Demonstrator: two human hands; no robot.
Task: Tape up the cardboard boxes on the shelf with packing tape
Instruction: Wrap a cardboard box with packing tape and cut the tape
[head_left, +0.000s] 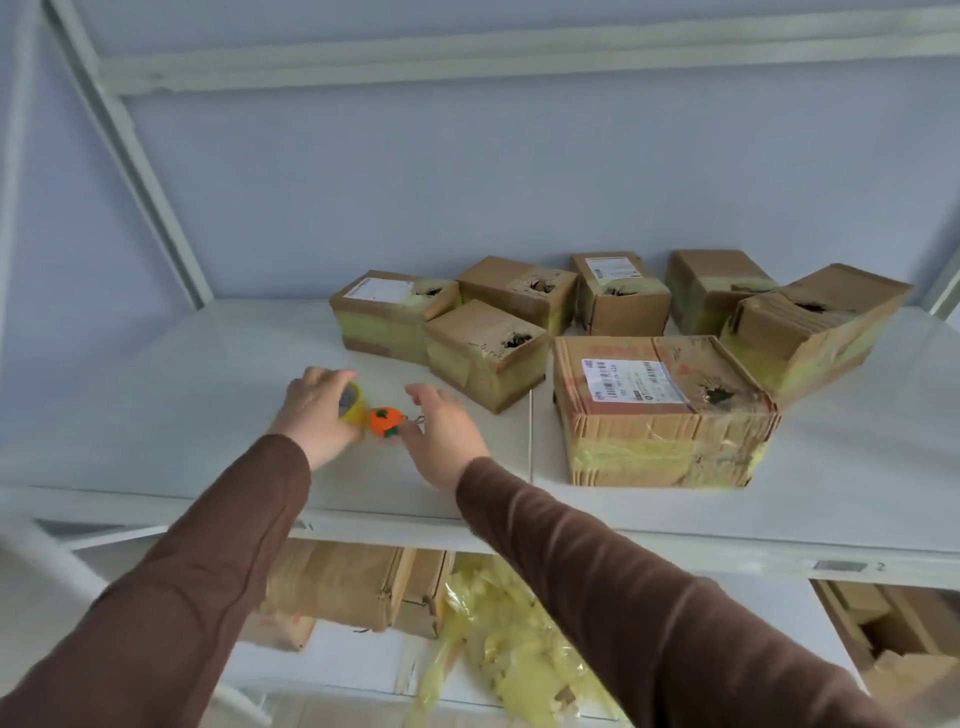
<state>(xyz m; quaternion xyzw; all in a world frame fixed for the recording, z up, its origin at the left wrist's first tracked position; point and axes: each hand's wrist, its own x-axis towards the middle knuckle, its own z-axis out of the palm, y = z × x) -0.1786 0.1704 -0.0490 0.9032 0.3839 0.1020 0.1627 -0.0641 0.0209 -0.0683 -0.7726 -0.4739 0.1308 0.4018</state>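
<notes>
Head view, left hand (317, 415) fingers curled round yellow tape roll (353, 410), right hand (441, 431) fingers loose, torn cardboard boxes (660, 410)

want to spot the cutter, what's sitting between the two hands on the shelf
In the head view, a small orange pumpkin-shaped object lies between the left hand, which grips the tape roll, and the open right hand.

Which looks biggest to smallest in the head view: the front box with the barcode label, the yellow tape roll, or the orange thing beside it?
1. Front box with the barcode label, much the largest.
2. Yellow tape roll, partly hidden by the left hand.
3. Orange thing, close to the roll in size, so that ranking is unsure.
</notes>
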